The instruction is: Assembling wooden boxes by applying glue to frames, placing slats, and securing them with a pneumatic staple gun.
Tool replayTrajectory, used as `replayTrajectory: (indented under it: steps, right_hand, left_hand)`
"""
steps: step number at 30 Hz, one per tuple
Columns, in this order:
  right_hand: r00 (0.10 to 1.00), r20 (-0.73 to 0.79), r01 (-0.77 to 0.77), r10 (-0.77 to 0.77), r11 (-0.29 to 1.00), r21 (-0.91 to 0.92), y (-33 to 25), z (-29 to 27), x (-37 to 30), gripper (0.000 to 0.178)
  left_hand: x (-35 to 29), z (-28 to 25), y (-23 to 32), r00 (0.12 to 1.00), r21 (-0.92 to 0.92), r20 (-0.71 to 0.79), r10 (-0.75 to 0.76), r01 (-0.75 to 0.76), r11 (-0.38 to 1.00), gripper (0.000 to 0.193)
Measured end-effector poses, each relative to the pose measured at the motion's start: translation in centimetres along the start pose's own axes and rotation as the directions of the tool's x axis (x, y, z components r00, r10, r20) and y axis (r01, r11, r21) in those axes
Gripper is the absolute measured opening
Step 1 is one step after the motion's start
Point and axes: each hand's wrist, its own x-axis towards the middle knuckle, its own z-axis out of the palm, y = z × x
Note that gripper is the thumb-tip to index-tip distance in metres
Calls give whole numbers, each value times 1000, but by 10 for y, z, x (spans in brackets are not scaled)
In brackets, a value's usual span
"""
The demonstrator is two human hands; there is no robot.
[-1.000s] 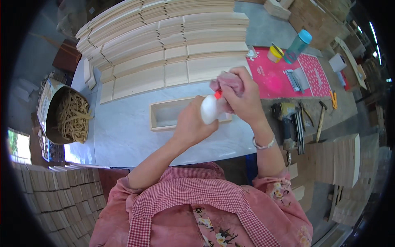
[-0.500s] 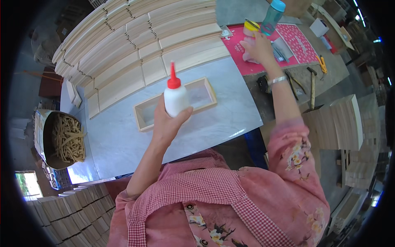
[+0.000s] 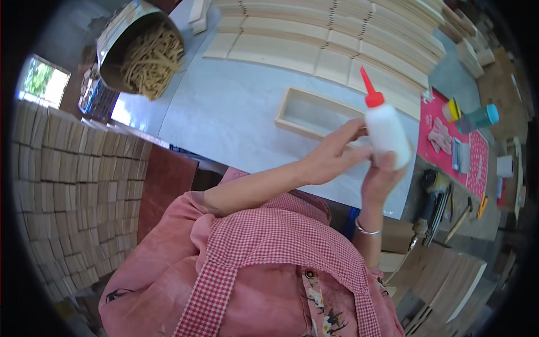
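Just past the red-and-white checked cloth apron [image 3: 281, 233], we see two bare hands close together at one thing — a white plastic squeeze bottle [image 3: 387, 133] with a long red nozzle. The right hand [image 3: 384, 177], with a silver bangle [image 3: 368, 230] at its wrist, comes from below and wraps its fingers around the bottle's lower part, the nozzle leaning up and to the left. The left hand [image 3: 332, 160] reaches across with thumb and fingers parted at the bottle's side; we cannot tell whether it grips.

Behind the hands, on the grey-white marbled tabletop [image 3: 224, 106], lies a shallow rectangular box of pale wood [image 3: 297, 128], open and pale inside. To our left, an open, pale-sided tin [image 3: 114, 28] holds a heap of curled tan strips [image 3: 151, 64]. To our right, a bright pink mat [image 3: 430, 115] carries a crumpled pale-pink cloth [image 3: 439, 136] and a small yellow-topped tub [image 3: 451, 110] — the mat's white markings are too small for us to read. Beside the tub is a teal translucent bottle with a blue lid [image 3: 477, 118]. Beyond the box, we see rows of stacked pale wooden boards [image 3: 281, 53].
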Motion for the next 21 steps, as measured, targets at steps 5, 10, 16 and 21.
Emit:
replayTrajectory:
  steps: [5, 10, 16, 21]
  right_hand:
    - [995, 95, -53, 35, 979, 195, -21, -6, 16, 60]
    - [975, 217, 140, -55, 904, -403, -15, 26, 16, 56]
    - [959, 274, 129, -65, 967, -220, 4, 50, 12, 50]
    - [940, 328, 38, 92, 929, -369, 11, 66, 11, 50]
  left_hand:
    - [-31, -50, -13, 921, 937, 300, 248, -334, 107, 53]
    - [-41, -76, -37, 915, 898, 358, 187, -283, -337, 56]
    - [-60, -67, -41, 906, 923, 359, 226, -307, -233, 56]
    - [-66, -74, -53, 918, 936, 350, 186, -336, -104, 55]
